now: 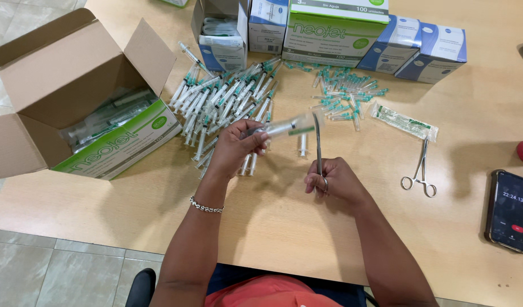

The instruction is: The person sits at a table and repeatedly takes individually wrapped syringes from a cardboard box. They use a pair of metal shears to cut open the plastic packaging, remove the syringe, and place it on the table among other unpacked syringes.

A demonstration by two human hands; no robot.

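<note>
Left hand (234, 145) raised just above the desk (284, 227), grip closed around a clear-wrapped syringe (284, 126) held near level; the fingertips hide the wrapper's near end, and what lies inside the glossy film is hard to read. Right hand (335, 181) curled tight on the handles of metal forceps (317, 142), blades pointing up and ending just beside the wrapper's right end; whether the tips touch it cannot be told, and the finger rings are buried in the fist. Behind the left hand, a heap of loose syringes (224, 96) with green parts, partly covered by the hand. Farther right, scattered green-capped needles (344, 94), too small to count. A sealed packet (403, 120) and a second pair of forceps (421, 170) lie well apart on the right. Phone (509, 210) at the right edge. Open cardboard box (62, 85) at left, contents dim under plastic. Row of small boxes (329, 28) at the far edge, tops cut off by the frame.
</note>
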